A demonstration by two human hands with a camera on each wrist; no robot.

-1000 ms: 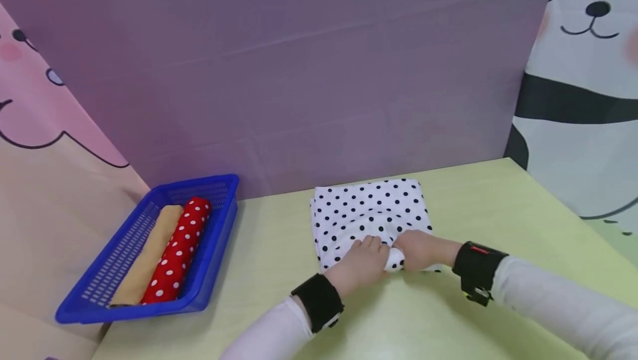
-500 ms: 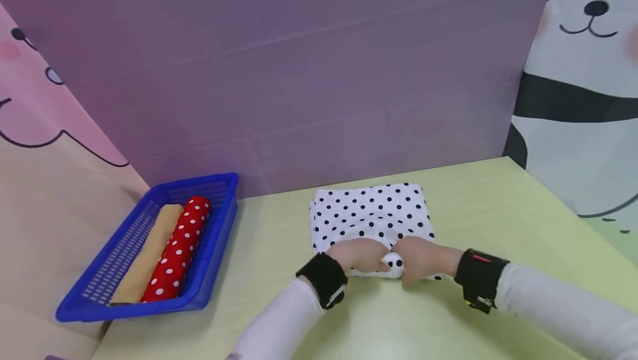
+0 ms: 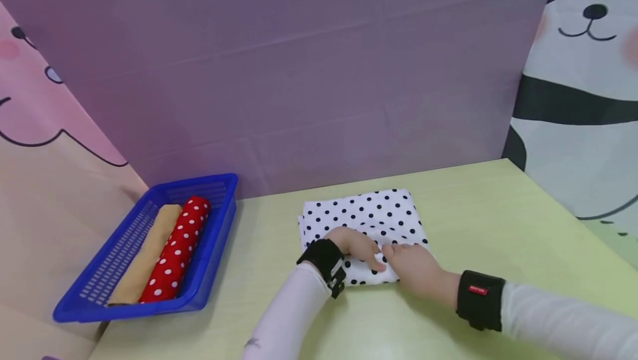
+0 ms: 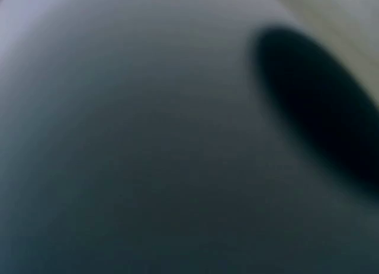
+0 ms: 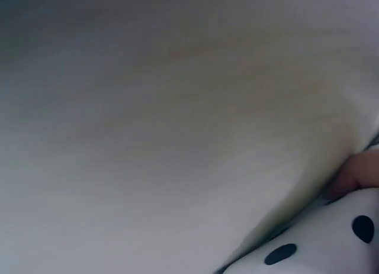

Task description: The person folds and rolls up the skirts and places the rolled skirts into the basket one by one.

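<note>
A white cloth with black dots (image 3: 371,215) lies folded on the yellow-green table (image 3: 478,210), and its near edge is rolled up. My left hand (image 3: 358,247) lies over the left part of that roll, fingers curled across it. Just to the right, my right hand (image 3: 412,265) grips the same roll, and the two hands touch. The right wrist view shows only a fingertip (image 5: 357,173) against the dotted cloth (image 5: 320,247). The left wrist view is a dark blur.
A blue plastic basket (image 3: 221,189) stands at the table's left edge, holding a red roll with white dots (image 3: 178,249) and a tan roll (image 3: 145,257). A purple backdrop (image 3: 299,72) closes the far side. Printed cartoon panels stand left and right.
The cloth and both hands have shifted slightly left and nearer. The left hand has turned to lie across the roll, and the right hand has moved towards me behind it.
</note>
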